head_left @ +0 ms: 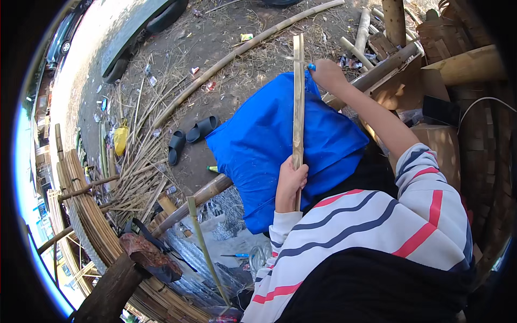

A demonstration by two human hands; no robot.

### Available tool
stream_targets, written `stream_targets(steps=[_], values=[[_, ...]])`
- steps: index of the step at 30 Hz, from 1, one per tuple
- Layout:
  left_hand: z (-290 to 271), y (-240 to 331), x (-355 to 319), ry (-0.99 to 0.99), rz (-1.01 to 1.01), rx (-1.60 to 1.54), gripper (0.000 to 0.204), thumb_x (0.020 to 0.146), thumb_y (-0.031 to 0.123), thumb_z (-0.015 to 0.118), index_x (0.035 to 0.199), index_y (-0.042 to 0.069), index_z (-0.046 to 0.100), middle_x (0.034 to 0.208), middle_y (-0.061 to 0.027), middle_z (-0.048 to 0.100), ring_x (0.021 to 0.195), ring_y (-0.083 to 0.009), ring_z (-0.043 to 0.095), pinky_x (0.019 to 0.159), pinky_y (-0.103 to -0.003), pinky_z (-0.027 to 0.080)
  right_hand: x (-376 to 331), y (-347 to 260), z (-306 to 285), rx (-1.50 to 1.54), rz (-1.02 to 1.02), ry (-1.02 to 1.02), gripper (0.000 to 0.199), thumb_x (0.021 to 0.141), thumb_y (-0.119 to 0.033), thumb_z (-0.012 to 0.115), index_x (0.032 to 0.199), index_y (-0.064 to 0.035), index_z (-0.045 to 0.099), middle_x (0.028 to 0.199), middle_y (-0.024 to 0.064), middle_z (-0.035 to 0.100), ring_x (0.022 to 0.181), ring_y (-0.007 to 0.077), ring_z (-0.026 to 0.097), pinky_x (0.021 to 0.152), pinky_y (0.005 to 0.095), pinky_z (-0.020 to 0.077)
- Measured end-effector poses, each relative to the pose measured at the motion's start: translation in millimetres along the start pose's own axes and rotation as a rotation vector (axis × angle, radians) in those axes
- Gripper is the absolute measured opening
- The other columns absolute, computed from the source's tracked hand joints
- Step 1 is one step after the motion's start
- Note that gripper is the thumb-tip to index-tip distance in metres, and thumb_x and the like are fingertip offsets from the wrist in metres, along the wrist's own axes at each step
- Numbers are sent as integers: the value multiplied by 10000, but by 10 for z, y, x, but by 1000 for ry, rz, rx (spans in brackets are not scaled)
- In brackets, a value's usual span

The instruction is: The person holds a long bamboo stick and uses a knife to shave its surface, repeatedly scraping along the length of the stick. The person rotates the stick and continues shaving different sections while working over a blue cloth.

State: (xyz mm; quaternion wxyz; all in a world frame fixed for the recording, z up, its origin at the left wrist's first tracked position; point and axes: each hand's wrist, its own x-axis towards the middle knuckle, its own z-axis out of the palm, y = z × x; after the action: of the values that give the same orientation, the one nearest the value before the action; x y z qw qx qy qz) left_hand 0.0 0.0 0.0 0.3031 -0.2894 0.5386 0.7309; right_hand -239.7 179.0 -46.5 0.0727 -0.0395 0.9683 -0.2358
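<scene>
Bamboo strip (298,97) lower end hidden behind left hand (291,180); right hand (327,72) tool mostly hidden.

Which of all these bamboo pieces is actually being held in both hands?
The flat bamboo strip standing upright over the blue cloth; left hand grips low, right hand near the top.

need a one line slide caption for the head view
Left hand grips a bamboo strip over a blue cloth while the right hand works a blue-handled tool near its top.
</scene>
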Motion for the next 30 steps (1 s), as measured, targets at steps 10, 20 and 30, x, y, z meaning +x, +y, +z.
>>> stream_targets(steps=[10,20,30], values=[[143,42,-164,21,96,59,217,775,0,544,991,25,533,607,5,472,413,-71,424,364,-224,335,-871,-296,-364,50,-166,-110,265,851,-255,568,745,-28,656,739,192,644,734,391,634,670,499,495],[-62,20,-711,433,490,478,301,834,224,702,890,-4,515,665,-141,550,567,-190,511,554,-329,433,-1380,-871,-935,423,-244,-111,337,911,-318,584,912,9,501,743,190,579,695,345,582,636,429,438],[-48,-9,-1165,337,493,224,220,884,176,666,900,17,515,591,-19,520,472,-73,475,441,-238,380,-1608,-1024,-1160,357,-486,-38,315,955,-312,528,861,-11,522,698,152,518,663,321,541,603,399,415]])
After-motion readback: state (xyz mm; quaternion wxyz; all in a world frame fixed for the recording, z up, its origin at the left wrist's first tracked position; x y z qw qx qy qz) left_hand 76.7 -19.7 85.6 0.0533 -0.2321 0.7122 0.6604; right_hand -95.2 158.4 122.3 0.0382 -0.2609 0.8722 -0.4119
